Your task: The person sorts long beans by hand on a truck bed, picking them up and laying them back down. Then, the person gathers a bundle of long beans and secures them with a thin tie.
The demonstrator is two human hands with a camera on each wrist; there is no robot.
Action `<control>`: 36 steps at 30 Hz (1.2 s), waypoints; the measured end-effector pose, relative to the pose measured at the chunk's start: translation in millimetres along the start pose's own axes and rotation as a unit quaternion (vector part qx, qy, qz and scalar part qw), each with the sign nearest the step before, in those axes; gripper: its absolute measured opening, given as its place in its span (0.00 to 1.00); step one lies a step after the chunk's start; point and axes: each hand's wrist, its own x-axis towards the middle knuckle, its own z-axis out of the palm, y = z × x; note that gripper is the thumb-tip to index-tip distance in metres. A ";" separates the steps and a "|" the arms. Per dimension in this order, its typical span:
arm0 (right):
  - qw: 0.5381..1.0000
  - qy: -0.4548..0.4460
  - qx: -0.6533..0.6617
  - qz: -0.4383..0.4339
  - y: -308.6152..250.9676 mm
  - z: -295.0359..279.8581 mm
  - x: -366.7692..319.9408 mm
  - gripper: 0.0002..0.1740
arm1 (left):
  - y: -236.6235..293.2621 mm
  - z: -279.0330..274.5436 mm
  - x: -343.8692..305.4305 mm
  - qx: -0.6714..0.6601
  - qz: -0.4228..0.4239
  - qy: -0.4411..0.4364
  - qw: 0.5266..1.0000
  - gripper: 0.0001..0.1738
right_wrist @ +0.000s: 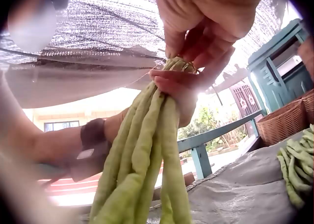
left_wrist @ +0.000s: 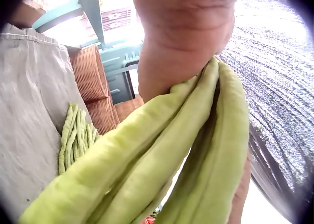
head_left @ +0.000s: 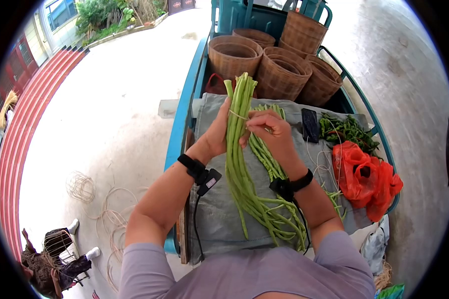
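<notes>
My left hand (head_left: 218, 130) grips a bundle of long green yardlong beans (head_left: 240, 144) near its upper end, holding it up above a grey cloth (head_left: 212, 194). The beans' lower ends spread and hang toward my body. A thin pale tie (head_left: 238, 115) crosses the bundle just above my left fingers. Beside it, the bent fingers of my right hand (head_left: 272, 130) pinch at the tie, close against the beans. From the right wrist, that hand's fingertips (right_wrist: 171, 51) meet at the top of the bundle. Another bunch of yardlong beans (head_left: 264, 149) lies on the cloth behind.
Several woven baskets (head_left: 234, 56) stand at the cart's far end. On the cloth's right are a dark phone (head_left: 310, 125), green peppers (head_left: 346, 133) and a red plastic bag (head_left: 361, 174). A blue rail (head_left: 184, 104) edges the cart. Another person (head_left: 45, 259) sits at lower left near coiled strips (head_left: 115, 219).
</notes>
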 end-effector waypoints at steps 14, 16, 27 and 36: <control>0.973 -0.104 0.110 0.174 14.7 -17.7 12.7 0.13 | -8.6 -10.1 6.9 0.024 -0.010 0.051 0.998 0.36; 0.974 -0.084 0.098 0.186 11.8 -17.3 12.5 0.11 | -8.4 -9.9 6.4 0.052 -0.009 0.068 0.996 0.35; 0.958 0.145 0.173 0.175 9.5 21.1 -6.2 0.09 | -12.1 -1.7 3.4 0.174 -0.001 0.091 0.981 0.36; 0.943 0.134 0.219 0.213 16.6 19.1 -10.9 0.07 | -14.3 -6.7 4.9 0.170 -0.005 0.092 0.981 0.36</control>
